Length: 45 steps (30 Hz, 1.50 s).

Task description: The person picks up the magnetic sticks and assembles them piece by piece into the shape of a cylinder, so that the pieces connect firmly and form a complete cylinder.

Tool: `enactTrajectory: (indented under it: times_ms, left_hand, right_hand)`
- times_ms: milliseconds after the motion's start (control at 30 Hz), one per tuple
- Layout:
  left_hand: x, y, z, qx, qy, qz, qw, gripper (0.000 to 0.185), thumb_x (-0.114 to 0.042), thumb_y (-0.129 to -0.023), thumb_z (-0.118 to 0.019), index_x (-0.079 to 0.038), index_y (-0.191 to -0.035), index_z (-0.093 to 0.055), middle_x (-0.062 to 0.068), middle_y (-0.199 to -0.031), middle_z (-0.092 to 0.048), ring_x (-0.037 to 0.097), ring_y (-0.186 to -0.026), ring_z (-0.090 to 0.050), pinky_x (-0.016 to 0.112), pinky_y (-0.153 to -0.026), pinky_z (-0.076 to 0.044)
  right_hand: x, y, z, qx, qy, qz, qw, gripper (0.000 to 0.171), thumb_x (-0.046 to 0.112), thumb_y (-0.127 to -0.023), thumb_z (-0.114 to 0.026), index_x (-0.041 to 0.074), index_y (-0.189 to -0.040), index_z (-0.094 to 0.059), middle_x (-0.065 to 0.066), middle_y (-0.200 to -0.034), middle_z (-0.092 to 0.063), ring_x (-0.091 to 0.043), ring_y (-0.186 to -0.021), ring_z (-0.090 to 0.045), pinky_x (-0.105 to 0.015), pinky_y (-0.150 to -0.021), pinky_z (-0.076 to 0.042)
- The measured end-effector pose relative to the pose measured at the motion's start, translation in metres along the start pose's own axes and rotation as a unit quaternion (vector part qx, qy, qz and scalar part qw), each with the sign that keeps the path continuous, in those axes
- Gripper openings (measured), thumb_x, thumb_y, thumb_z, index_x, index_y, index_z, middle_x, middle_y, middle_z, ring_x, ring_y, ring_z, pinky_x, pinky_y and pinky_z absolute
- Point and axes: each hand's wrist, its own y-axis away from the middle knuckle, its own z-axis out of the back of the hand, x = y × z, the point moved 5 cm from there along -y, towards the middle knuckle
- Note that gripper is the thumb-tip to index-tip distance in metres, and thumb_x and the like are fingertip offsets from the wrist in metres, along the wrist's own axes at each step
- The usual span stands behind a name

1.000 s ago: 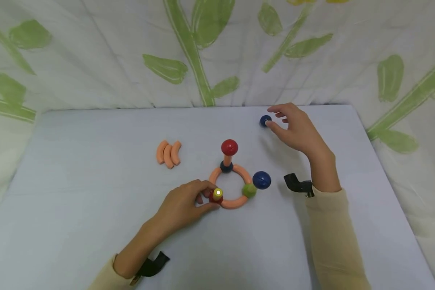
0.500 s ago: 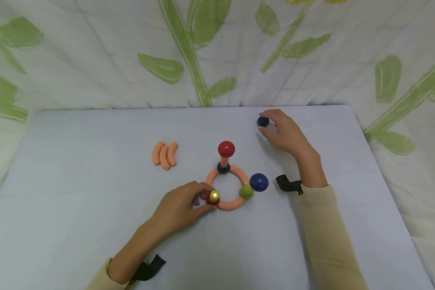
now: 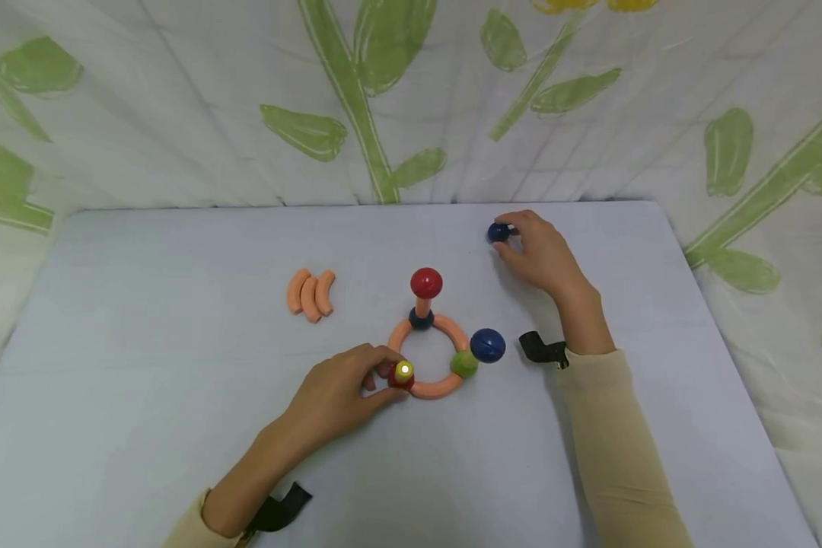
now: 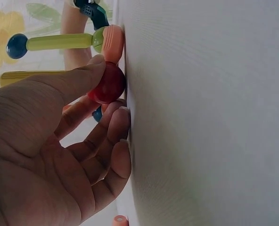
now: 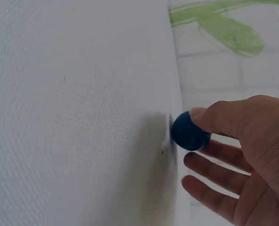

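Note:
My left hand (image 3: pixel 345 384) pinches a red ball (image 4: pixel 109 84) at the near-left of a ring built from curved orange pieces (image 3: pixel 435 389). A yellow rod (image 3: pixel 404 371) stands up from that ball. Also on the ring are a green ball (image 3: pixel 463 364), from which a green rod (image 4: pixel 59 42) rises to a blue ball (image 3: pixel 488 345), and a dark blue ball (image 3: pixel 421 318) carrying an orange post topped by a red ball (image 3: pixel 426 282). At the back of the table, my right hand (image 3: pixel 543 253) pinches a loose blue ball (image 5: pixel 189 132) between thumb and fingers, close to the tabletop.
Three loose curved orange pieces (image 3: pixel 310 294) lie side by side left of the ring. The white table (image 3: pixel 144 304) ends at the back against a hanging cloth (image 3: pixel 219 114) with green leaf patterns. Black wrist mounts (image 3: pixel 544 348) sit at both wrists.
My right hand has come down around the loose blue ball, its thumb and fingers closing on it. The left hand keeps its hold on the ring's red ball. The view shifted slightly.

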Motion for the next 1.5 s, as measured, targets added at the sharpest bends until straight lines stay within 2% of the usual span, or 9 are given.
enactTrajectory:
  times_ms: [200, 533, 800, 1167, 1333, 1500]
  left_hand:
    - [-0.002, 0.001, 0.001, 0.002, -0.008, 0.001, 1.0, 0.033, -0.034, -0.086, -0.089, -0.029, -0.116, -0.075, -0.013, -0.093, -0.067, 0.007, -0.078, -0.056, 0.02, -0.064, -0.046]
    - [-0.003, 0.002, 0.002, -0.005, -0.022, -0.01, 0.9997, 0.034, -0.036, -0.087, -0.088, -0.028, -0.118, -0.076, -0.012, -0.094, -0.068, 0.006, -0.079, -0.056, 0.019, -0.064, -0.046]
    - [-0.004, 0.002, 0.003, -0.012, -0.021, -0.021, 0.9995, 0.031, -0.035, -0.088, -0.088, -0.028, -0.116, -0.078, -0.014, -0.098, -0.071, 0.005, -0.081, -0.06, 0.019, -0.067, -0.048]
    - [-0.004, 0.002, 0.003, -0.015, -0.022, -0.02, 0.9995, 0.032, -0.035, -0.088, -0.088, -0.028, -0.117, -0.078, -0.014, -0.096, -0.071, 0.004, -0.081, -0.06, 0.019, -0.068, -0.049]
    - [-0.003, 0.002, 0.003, -0.014, -0.02, -0.021, 0.9995, 0.032, -0.035, -0.088, -0.088, -0.029, -0.117, -0.078, -0.014, -0.097, -0.071, 0.004, -0.081, -0.06, 0.019, -0.068, -0.049]
    - [-0.003, 0.002, 0.002, -0.014, -0.017, -0.022, 0.9995, 0.031, -0.035, -0.088, -0.088, -0.029, -0.117, -0.078, -0.014, -0.097, -0.071, 0.004, -0.081, -0.06, 0.019, -0.068, -0.048]
  right_hand:
    - [0.0, 0.0, -0.002, 0.017, -0.005, -0.007, 1.0, 0.04, 0.013, -0.102, -0.068, 0.0, -0.14, -0.062, -0.026, -0.14, -0.062, -0.043, -0.125, -0.065, -0.057, -0.106, -0.051]
    - [0.0, -0.002, -0.001, 0.016, -0.021, 0.003, 1.0, 0.037, 0.01, -0.1, -0.07, -0.003, -0.134, -0.064, -0.027, -0.128, -0.064, -0.042, -0.118, -0.067, -0.054, -0.105, -0.055]
    - [0.001, 0.0, 0.0, 0.024, -0.036, -0.002, 0.999, 0.037, 0.01, -0.1, -0.071, -0.002, -0.135, -0.064, -0.025, -0.13, -0.064, -0.041, -0.122, -0.066, -0.054, -0.107, -0.054]
    - [0.006, 0.003, 0.003, 0.016, -0.05, 0.008, 0.999, 0.036, 0.013, -0.1, -0.071, 0.001, -0.134, -0.065, -0.021, -0.133, -0.065, -0.039, -0.122, -0.066, -0.053, -0.108, -0.054]
    - [0.008, 0.009, 0.003, 0.021, -0.053, 0.009, 0.998, 0.037, 0.015, -0.1, -0.072, 0.002, -0.135, -0.064, -0.02, -0.133, -0.066, -0.037, -0.121, -0.066, -0.052, -0.108, -0.054]
    - [0.01, 0.021, 0.006, 0.006, -0.069, 0.017, 0.997, 0.036, 0.014, -0.1, -0.072, 0.002, -0.134, -0.065, -0.019, -0.128, -0.066, -0.036, -0.119, -0.067, -0.05, -0.108, -0.055]
